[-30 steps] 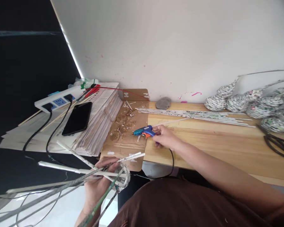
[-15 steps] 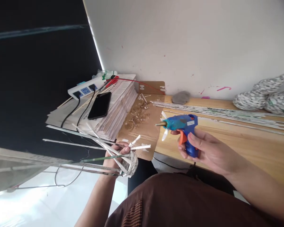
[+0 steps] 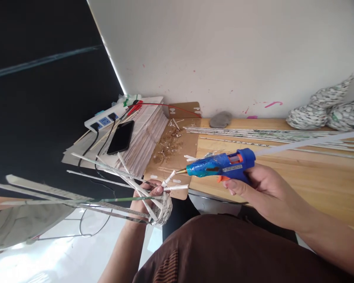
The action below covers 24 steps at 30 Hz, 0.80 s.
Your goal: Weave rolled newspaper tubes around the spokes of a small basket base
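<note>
My left hand [image 3: 149,192] is closed on a small woven paper piece [image 3: 163,210], whose long paper rods fan out to the left. Two short white paper ends [image 3: 177,187] stick out to the right past my fingertips. My right hand [image 3: 262,192] grips a blue glue gun [image 3: 221,165] with an orange trigger. The gun's metal nozzle points left and is at the tip of the upper paper end; whether they touch is hard to tell. A long pale glue stick [image 3: 306,143] runs out of the gun's back.
Stacked newspapers [image 3: 147,137] hold a black phone [image 3: 120,136] and a power strip [image 3: 104,118]. Brown cardboard [image 3: 183,157] carries scraps and glue. Paper rods [image 3: 253,135], a grey stone-like lump [image 3: 220,119] and woven paper pieces [image 3: 306,114] lie along the wall.
My right hand has turned the glue gun and brought its nozzle left and down to the paper end. My left hand still holds the woven piece, nearly in place.
</note>
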Each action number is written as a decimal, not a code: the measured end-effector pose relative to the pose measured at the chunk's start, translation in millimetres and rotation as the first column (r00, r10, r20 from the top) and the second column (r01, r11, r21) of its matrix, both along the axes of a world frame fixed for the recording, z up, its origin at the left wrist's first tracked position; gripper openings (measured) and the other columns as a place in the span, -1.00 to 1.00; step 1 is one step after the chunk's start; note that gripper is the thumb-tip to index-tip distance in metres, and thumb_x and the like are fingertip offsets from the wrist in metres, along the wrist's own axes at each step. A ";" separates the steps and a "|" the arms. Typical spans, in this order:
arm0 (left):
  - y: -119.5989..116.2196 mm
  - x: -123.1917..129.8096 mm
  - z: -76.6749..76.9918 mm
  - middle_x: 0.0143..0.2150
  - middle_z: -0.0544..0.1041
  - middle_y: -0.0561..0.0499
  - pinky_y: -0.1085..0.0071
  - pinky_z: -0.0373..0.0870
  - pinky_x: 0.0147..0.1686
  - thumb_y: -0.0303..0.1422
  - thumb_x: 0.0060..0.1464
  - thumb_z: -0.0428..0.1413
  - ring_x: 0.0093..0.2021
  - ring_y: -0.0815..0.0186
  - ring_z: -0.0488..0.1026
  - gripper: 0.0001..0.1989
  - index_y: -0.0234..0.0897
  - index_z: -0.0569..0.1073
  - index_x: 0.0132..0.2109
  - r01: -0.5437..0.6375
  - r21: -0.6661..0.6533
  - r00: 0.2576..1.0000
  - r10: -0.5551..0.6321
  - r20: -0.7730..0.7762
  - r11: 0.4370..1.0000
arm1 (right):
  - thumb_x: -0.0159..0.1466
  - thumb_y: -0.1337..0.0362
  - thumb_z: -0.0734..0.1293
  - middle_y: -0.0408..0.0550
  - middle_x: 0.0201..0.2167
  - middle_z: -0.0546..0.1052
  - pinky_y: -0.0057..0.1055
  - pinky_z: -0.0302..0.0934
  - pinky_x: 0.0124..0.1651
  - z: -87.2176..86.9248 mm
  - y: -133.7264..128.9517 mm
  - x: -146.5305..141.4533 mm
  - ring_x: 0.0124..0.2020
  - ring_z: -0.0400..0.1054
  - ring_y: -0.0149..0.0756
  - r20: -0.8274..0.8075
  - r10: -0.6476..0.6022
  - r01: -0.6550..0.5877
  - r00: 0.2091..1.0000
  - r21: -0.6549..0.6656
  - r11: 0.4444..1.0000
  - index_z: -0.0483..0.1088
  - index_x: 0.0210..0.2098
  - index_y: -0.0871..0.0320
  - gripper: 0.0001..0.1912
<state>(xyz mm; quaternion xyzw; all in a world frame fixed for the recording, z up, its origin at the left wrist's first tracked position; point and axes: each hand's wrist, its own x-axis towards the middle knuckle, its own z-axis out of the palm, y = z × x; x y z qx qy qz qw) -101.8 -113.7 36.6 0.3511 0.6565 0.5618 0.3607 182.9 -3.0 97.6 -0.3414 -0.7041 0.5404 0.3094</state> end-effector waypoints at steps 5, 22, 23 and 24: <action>2.8 7.3 4.3 -0.53 0.57 -0.03 0.33 0.42 -0.54 -0.21 -0.21 0.40 -0.54 0.22 0.49 -0.72 -0.26 0.53 -0.41 -0.038 -0.019 0.985 0.041 0.166 0.999 | 0.26 0.04 0.38 -0.10 -0.45 0.53 -0.41 0.29 -0.42 -5.5 0.8 5.5 -0.44 0.36 -0.28 0.023 0.003 -0.003 1.000 0.009 1.000 0.54 -0.25 0.08 -0.75; 7.6 7.1 13.2 -0.47 0.60 -0.05 0.41 0.34 -0.53 -0.20 -0.19 0.40 -0.52 0.31 0.45 -0.74 -0.28 0.59 -0.43 0.012 0.025 0.999 -0.013 0.034 1.000 | 0.26 0.09 0.37 -0.14 -0.47 0.51 -0.46 0.23 -0.46 1.8 -3.3 15.9 -0.48 0.29 -0.32 0.113 -0.051 0.028 0.992 0.196 0.980 0.53 -0.30 0.10 -0.79; 7.8 7.4 13.9 -0.48 0.60 -0.05 0.42 0.34 -0.54 -0.21 -0.20 0.40 -0.52 0.31 0.44 -0.75 -0.28 0.59 -0.44 0.014 0.034 0.999 -0.015 0.037 0.999 | 0.26 0.10 0.38 -0.15 -0.45 0.51 -0.46 0.23 -0.45 2.2 -3.0 16.5 -0.47 0.29 -0.32 0.113 -0.057 0.032 0.992 0.210 0.977 0.53 -0.30 0.09 -0.80; 8.1 7.9 14.4 -0.49 0.59 -0.04 0.42 0.33 -0.55 -0.22 -0.21 0.40 -0.53 0.32 0.44 -0.76 -0.28 0.59 -0.44 0.012 0.039 0.999 -0.014 0.048 0.999 | 0.26 0.10 0.38 -0.15 -0.43 0.52 -0.46 0.23 -0.44 2.4 -2.7 17.1 -0.46 0.30 -0.32 0.119 -0.065 0.038 0.991 0.221 0.975 0.53 -0.29 0.09 -0.80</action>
